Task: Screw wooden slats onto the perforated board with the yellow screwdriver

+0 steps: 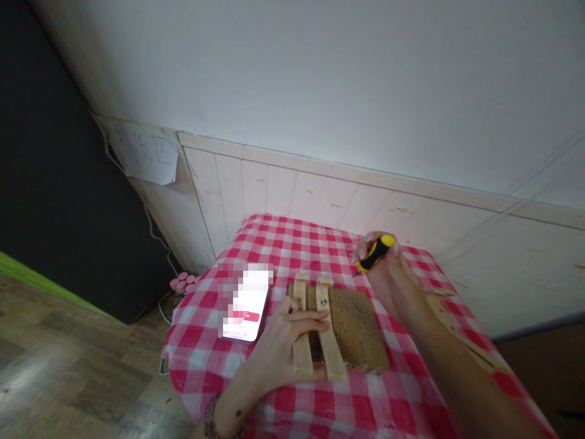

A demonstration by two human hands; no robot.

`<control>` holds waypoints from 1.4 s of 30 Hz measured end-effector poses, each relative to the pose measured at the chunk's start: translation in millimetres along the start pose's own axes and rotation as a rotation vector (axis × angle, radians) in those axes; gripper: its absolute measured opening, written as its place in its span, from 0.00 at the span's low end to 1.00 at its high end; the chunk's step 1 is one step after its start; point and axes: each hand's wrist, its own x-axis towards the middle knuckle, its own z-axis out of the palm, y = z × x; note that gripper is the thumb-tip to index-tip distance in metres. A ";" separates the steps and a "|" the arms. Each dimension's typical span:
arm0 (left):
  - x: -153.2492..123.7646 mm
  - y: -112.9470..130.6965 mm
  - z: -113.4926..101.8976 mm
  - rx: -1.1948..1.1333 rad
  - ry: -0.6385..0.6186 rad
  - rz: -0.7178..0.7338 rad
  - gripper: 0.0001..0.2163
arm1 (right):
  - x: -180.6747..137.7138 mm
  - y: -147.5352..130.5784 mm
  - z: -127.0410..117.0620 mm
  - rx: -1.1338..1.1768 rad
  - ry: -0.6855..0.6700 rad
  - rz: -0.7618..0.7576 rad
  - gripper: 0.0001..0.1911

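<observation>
My right hand (381, 268) is closed round a yellow-and-black screwdriver (378, 251), raised above the far right part of the board. Its short tip points down to the left and touches nothing that I can make out. Two pale wooden strips (333, 353) lie side by side across a brown wooden board (359, 326) with many small dark holes. A screw (324, 302) shows in the right strip. My left hand (286, 341) grips the strips, its fingers across them and its thumb along their near ends.
A lit phone (247, 311) lies left of the board on the red-and-white checked tablecloth (283, 244). More pale wooden pieces (470, 344) rest at the right edge, partly behind my right forearm. A panelled wall (320, 189) stands behind the table.
</observation>
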 end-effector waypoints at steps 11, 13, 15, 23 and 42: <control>-7.5 -10.0 5.4 0.083 0.056 0.065 0.35 | -26.3 48.7 15.6 0.180 0.053 0.057 0.20; -10.0 -11.0 5.9 0.070 0.063 0.071 0.35 | -29.1 51.8 14.1 0.183 0.065 0.076 0.20; -12.5 -11.3 6.4 0.057 0.065 0.060 0.34 | -31.9 54.9 12.1 0.162 0.072 0.080 0.19; -12.4 -8.5 5.4 0.058 0.044 0.005 0.35 | -41.9 64.9 8.9 0.130 0.043 0.078 0.19; -13.4 -17.2 14.6 0.044 0.119 0.061 0.36 | -45.6 67.5 6.1 -0.031 0.048 0.073 0.21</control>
